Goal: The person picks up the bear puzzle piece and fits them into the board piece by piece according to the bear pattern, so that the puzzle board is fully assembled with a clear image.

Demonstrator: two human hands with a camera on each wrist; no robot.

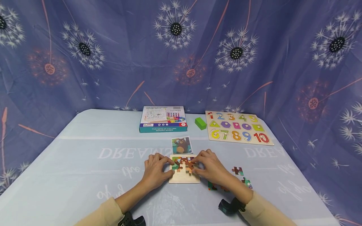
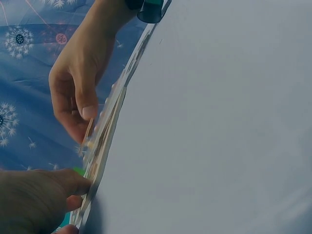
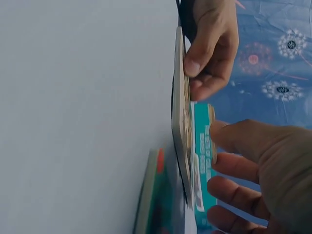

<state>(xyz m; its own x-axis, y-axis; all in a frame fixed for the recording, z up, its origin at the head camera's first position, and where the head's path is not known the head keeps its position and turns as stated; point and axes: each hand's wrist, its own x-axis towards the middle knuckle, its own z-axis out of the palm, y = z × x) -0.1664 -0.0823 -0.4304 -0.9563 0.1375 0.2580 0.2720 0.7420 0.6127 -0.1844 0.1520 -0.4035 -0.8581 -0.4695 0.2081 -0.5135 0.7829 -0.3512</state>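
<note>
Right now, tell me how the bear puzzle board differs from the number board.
The bear puzzle board is smaller; the number board is clearly larger. The bear puzzle board shows bare wood across its lower part, while the number board's places look filled. The bear puzzle board pictures a bear, whereas the number board carries numerals and shapes. Both are pale boards with colourful pieces.
</note>
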